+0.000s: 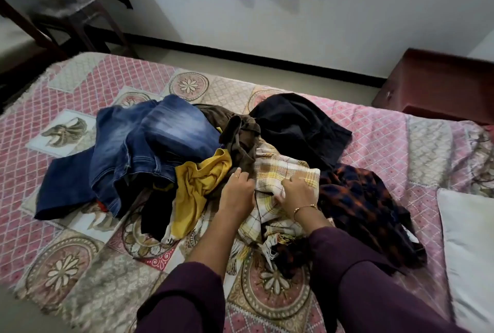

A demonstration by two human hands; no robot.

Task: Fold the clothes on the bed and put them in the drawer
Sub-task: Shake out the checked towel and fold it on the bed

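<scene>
Both arms reaching forward from the near edge in dark purple sleeves, over the heap of clothes on the bed (112, 83). Left hand (236, 191) knuckles up, fingers curled down into the pile at the seam between the brown garment (240, 140) and the checked cream cloth (280, 172); whether gripping or only pressing, cannot tell. Right hand (298, 191) with a thin gold bracelet at the wrist, fingers curled, pinching a fold of the checked cream cloth.

One heap, unfolded, mid-bed: one pair of faded blue jeans (157, 142) at the left, one mustard-yellow garment (197, 185) just beside the left hand, one black garment (299, 124) at the back, one dark orange-and-navy plaid shirt (355, 204) at the right.

Checked cream cloth crumpled, yellow and brown lines, frayed fringe toward the near edge. One white pillow (470, 239) at far right.
</scene>
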